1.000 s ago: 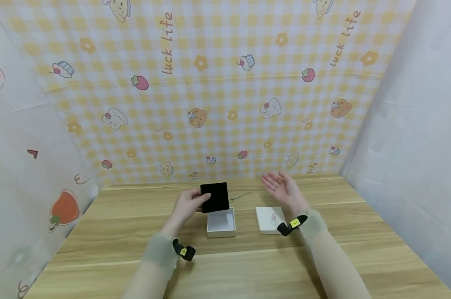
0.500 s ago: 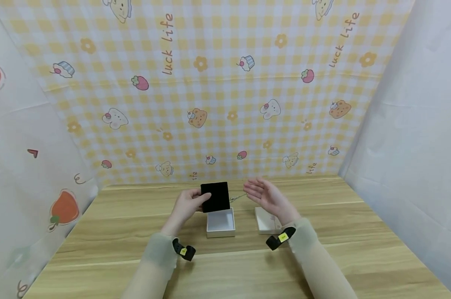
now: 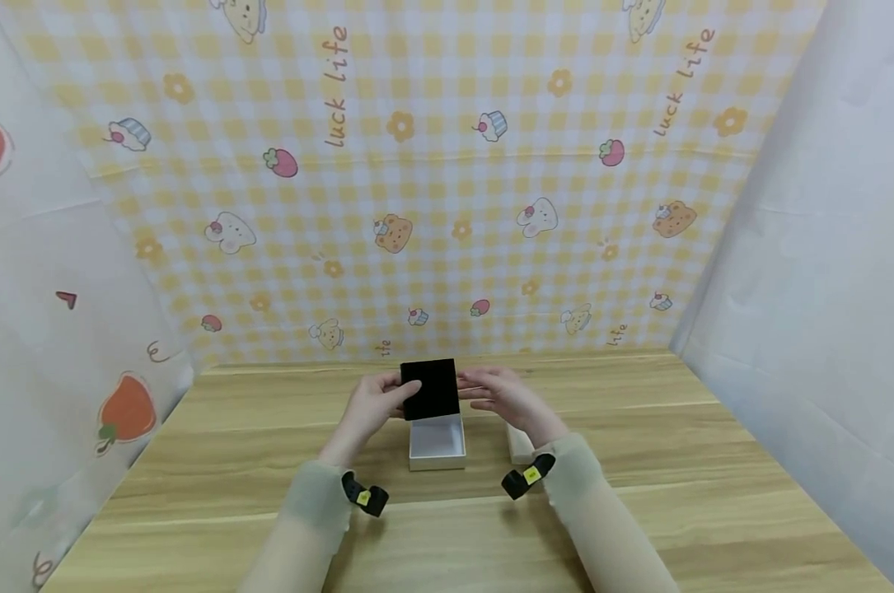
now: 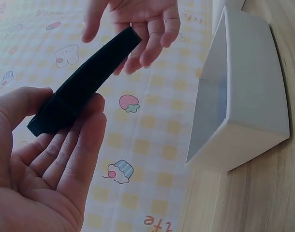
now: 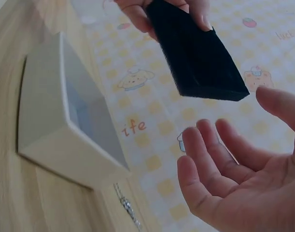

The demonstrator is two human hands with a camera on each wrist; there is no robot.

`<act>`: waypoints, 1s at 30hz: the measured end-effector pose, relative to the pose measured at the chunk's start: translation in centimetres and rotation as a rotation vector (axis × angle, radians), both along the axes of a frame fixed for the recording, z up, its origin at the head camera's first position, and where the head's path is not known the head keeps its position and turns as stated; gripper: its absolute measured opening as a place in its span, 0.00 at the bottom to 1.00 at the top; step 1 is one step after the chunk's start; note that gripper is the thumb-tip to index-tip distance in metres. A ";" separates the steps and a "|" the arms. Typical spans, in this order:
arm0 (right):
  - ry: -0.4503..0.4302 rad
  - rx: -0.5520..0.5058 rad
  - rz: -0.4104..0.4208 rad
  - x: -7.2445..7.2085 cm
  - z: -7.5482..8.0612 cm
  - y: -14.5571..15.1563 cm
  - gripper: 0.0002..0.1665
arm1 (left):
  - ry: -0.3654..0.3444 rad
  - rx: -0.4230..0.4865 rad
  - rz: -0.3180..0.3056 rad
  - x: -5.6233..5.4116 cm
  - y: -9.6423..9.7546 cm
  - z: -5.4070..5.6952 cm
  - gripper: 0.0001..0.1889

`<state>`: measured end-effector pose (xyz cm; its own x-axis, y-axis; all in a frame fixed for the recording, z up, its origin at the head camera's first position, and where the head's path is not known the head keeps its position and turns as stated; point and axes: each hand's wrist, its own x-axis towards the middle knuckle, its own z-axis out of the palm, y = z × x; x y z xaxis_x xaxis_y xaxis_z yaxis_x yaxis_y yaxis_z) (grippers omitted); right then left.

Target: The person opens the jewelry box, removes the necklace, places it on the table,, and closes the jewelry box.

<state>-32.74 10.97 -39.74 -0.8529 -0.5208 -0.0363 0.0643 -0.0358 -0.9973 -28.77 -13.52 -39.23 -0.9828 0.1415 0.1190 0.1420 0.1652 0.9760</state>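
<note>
I found the pad (image 3: 441,389) at lower centre of the frame, above the box (image 3: 437,464), pinched in the left grip (image 3: 370,410); right grip (image 3: 512,400) relaxed, empty. It seemed light, foam-soft; edges suited holding.

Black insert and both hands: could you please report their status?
Left hand grips black insert, off table. Right hand nearby, holding nothing. Nothing visible between them.

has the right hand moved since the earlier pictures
Yes: in the head view, the right hand has moved to the person's left, toward the open white box, which stayed put.
</note>
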 end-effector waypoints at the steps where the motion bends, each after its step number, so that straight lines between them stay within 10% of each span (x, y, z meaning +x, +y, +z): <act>1: 0.002 0.004 0.010 0.0 0.0 -0.1 0.24 | -0.002 -0.004 -0.006 0.2 0.0 0.4 0.16; 30: -0.023 0.008 -0.048 0.7 -0.2 -0.9 0.06 | -0.007 -0.005 -0.055 -0.3 -0.1 -0.5 0.23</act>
